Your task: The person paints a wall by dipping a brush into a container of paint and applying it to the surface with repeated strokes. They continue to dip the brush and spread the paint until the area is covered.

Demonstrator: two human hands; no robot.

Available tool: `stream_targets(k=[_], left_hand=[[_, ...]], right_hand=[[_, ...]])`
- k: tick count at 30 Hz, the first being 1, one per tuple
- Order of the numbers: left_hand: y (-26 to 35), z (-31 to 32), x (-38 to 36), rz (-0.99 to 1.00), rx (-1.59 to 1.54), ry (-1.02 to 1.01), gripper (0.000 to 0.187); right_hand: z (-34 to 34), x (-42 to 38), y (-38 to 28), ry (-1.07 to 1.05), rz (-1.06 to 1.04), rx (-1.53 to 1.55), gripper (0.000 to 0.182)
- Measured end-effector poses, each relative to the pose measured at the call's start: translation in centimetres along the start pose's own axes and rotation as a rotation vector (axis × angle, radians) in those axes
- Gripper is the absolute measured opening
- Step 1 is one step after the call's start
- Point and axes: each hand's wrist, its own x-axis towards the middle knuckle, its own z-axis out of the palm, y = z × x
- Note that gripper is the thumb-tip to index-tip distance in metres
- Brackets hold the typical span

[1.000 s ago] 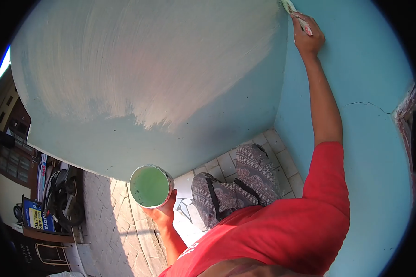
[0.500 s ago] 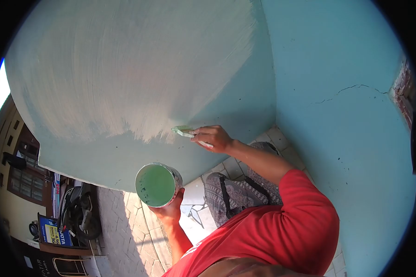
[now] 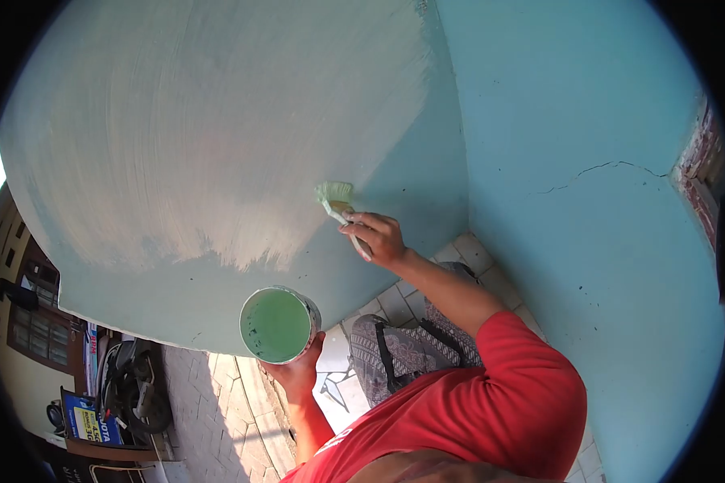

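My right hand [image 3: 376, 238] is closed round the handle of a paintbrush [image 3: 335, 196], whose pale green bristles lie against or very near the wall [image 3: 217, 145]. A broad patch of that wall carries whitish, streaky brush marks; its lower edge and right side show the older blue-green. My left hand [image 3: 296, 372] grips a paint bucket [image 3: 317, 318] from beneath and the side, below the brush. Green paint [image 3: 276, 325] lies inside, with dark specks along the inner wall.
A blue side wall [image 3: 572, 201] with a crack meets the painted wall at a corner on the right. Pale floor tiles [image 3: 395, 307] lie below. At the lower left are a parked motorcycle [image 3: 141, 386], a blue sign [image 3: 89, 419] and a paved yard [image 3: 189, 394].
The brush has moved up and slightly right along the wall, its bristles now pointing upward. My left hand still holds the bucket in nearly the same place. The view has shifted slightly.
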Motion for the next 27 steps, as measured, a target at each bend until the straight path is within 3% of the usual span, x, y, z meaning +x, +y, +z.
stream_targets(k=[3,4,6,9,12,15,18,20,21,23,24,26,27], left_hand=[[0.1,-0.3,-0.3,0.062,-0.052,0.005,0.075],[0.4,-0.5,-0.4,0.066,0.015,-0.019,0.077],[0.8,-0.5,-0.5,0.077,0.086,-0.035,0.080],[0.6,-0.1,-1.0,0.019,0.019,0.019,0.080],[-0.4,-0.4,-1.0,-0.028,-0.047,0.030,0.082],[-2.6,-0.8,-0.8,-0.029,0.026,0.023,0.094],[-0.8,-0.1,-0.1,-0.119,-0.133,0.008,0.103],[-2.1,0.3,0.2,-0.097,-0.119,0.020,0.109],[-2.2,0.8,0.4,-0.035,-0.122,0.042,0.098],[-2.0,0.7,0.9,0.038,-0.138,0.068,0.088],[-2.1,0.9,1.4,0.049,-0.085,0.042,0.092],[-1.6,1.2,2.1,0.062,-0.038,0.020,0.095],[-1.0,1.1,2.7,0.022,-0.034,-0.030,0.105]], right_hand=[[4.5,-3.9,-6.2,-0.343,0.014,0.229,0.026],[4.5,-3.7,-6.1,-0.337,0.017,0.235,0.026],[3.5,-2.7,-4.1,-0.256,0.023,0.268,0.021],[-4.8,4.0,2.9,0.009,0.136,0.204,0.015],[-13.5,9.9,8.4,0.245,0.069,-0.126,0.017],[-17.4,11.8,10.1,0.336,0.028,-0.321,0.018],[-17.3,12.1,8.1,0.465,0.084,-0.166,0.015],[-16.1,10.9,6.1,0.601,0.595,0.208,0.016],[-15.6,10.6,5.2,0.601,0.584,0.214,0.016],[-15.0,10.8,3.0,0.654,0.856,0.582,0.021],[-14.8,10.7,2.9,0.654,0.847,0.585,0.021],[-14.4,11.1,2.5,0.602,0.905,0.897,0.026],[-14.4,12.2,1.8,0.594,0.954,0.933,0.026]])
